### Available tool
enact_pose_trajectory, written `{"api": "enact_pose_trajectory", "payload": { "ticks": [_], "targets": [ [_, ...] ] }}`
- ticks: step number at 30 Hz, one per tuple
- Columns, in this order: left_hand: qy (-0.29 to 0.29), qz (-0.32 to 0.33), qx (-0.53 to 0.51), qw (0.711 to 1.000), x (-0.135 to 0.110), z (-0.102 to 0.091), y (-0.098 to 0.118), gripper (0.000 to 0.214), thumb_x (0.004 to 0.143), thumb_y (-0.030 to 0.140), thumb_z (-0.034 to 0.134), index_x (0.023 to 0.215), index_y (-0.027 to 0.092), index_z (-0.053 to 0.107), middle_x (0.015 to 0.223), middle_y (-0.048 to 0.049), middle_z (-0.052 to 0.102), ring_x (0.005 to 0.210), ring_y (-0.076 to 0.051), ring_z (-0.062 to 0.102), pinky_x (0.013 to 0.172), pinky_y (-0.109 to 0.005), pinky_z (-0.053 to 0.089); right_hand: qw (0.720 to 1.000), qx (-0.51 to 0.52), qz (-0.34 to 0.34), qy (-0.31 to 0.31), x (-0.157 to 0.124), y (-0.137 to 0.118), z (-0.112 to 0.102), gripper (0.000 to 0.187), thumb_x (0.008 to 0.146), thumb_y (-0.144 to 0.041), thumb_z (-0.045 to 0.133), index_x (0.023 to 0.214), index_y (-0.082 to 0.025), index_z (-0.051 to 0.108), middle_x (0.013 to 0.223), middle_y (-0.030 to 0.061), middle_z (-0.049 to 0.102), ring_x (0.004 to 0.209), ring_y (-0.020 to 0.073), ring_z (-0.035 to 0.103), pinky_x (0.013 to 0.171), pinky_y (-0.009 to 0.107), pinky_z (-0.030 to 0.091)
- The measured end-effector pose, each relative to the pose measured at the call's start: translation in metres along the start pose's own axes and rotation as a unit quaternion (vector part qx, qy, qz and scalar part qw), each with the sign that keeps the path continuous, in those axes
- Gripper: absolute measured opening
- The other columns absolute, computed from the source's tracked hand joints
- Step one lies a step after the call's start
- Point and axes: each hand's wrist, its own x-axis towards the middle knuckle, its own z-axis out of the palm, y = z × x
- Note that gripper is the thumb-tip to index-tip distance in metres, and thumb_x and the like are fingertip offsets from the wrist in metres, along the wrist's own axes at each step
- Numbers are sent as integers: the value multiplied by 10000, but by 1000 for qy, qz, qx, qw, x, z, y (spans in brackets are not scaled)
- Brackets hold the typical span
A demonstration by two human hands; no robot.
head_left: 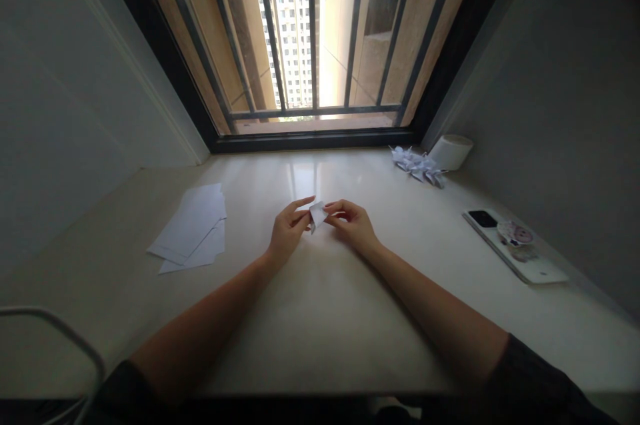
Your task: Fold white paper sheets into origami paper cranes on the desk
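Loosely curled hands (286,231) (356,225) with folded paper (318,213).

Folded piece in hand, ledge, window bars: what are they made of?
Folded piece: likely white paper, matte, with thin edges and flat facets.
Ledge: perhaps polished stone or an imitation; pale, with glossy reflections.
Window bars: probably metal, dark finish, judging by their slim, straight form; coating unclear.

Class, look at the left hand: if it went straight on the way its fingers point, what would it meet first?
The left hand would first meet the small folded paper at its fingertips; beyond that, probably the right hand, though depth is unclear.
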Motion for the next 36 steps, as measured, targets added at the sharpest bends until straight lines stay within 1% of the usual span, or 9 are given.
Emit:
{"api": "enact_pose_trajectory", "payload": {
  "ticks": [3, 8, 11, 15, 17, 21, 28, 32, 36],
  "targets": [
    [5, -4, 1, 1000, 0, 0, 0, 468, 737, 331, 628, 1167, 153, 576, 888, -54, 721, 714, -139, 633, 606, -228, 480, 1000, -2, 10, -10, 0, 1, 0, 226, 651, -386, 726, 764, -200, 667, 887, 43, 693, 816, 174, 641, 720, 311, 505],
    [3, -4, -4, 1000, 1, 0, -3, 404, 743, 332, 624, 1099, 141, 611, 891, -63, 722, 708, -142, 636, 623, -247, 490, 1000, 2, 2, -23, 0, 1, -1, 215, 660, -385, 716, 769, -205, 673, 925, 42, 688, 856, 175, 638, 727, 301, 502],
    [5, 2, -5, 1000, 1, 0, -4, 379, 744, 337, 629, 1069, 140, 626, 881, -64, 723, 707, -145, 641, 624, -251, 492, 999, 25, 40, -23, -1, 1, -1, 214, 639, -377, 733, 758, -205, 683, 909, 38, 696, 801, 174, 648, 706, 302, 503],
    [10, 0, -6, 1000, 1, 0, -3, 377, 736, 337, 642, 1057, 139, 629, 876, -64, 722, 712, -148, 642, 620, -247, 492, 993, 55, 106, 12, -1, -1, 1, 220, 585, -350, 770, 708, -189, 683, 725, 22, 699, 644, 158, 634, 635, 292, 491],
    [10, -2, -6, 1000, 0, 1, -3, 377, 737, 331, 643, 1059, 136, 625, 870, -63, 722, 710, -145, 640, 616, -241, 492, 990, 67, 120, 26, -1, -3, 2, 228, 555, -331, 786, 688, -180, 680, 680, 17, 695, 610, 147, 625, 628, 282, 483],
    [8, -2, -7, 1000, 1, 1, -2, 371, 739, 330, 644, 1056, 138, 624, 864, -61, 721, 716, -143, 638, 618, -234, 494, 987, 82, 136, 30, -1, -9, 2, 271, 504, -321, 806, 691, -170, 681, 665, 18, 700, 588, 137, 622, 625, 266, 473],
    [3, -9, -17, 1000, 2, -1, -8, 371, 730, 348, 657, 1043, 151, 640, 907, -65, 713, 777, -161, 646, 654, -251, 517, 988, 84, 126, 28, -1, -8, 0, 243, 534, -329, 799, 690, -175, 693, 674, 29, 709, 603, 142, 627, 622, 260, 463],
    [16, -10, -14, 1000, 3, -1, -11, 379, 699, 350, 687, 1027, 163, 655, 948, -65, 699, 757, -159, 651, 659, -269, 539, 990, 82, 111, 40, -1, -8, -1, 229, 537, -332, 798, 680, -182, 701, 696, 29, 714, 637, 152, 632, 652, 272, 469],
    [30, -11, -16, 999, 4, 0, -11, 371, 682, 360, 705, 994, 162, 674, 946, -66, 698, 756, -161, 656, 676, -281, 548, 991, 72, 112, 27, 0, -6, -2, 219, 545, -335, 793, 684, -185, 714, 702, 32, 718, 640, 156, 634, 672, 283, 472]
  ]
}}
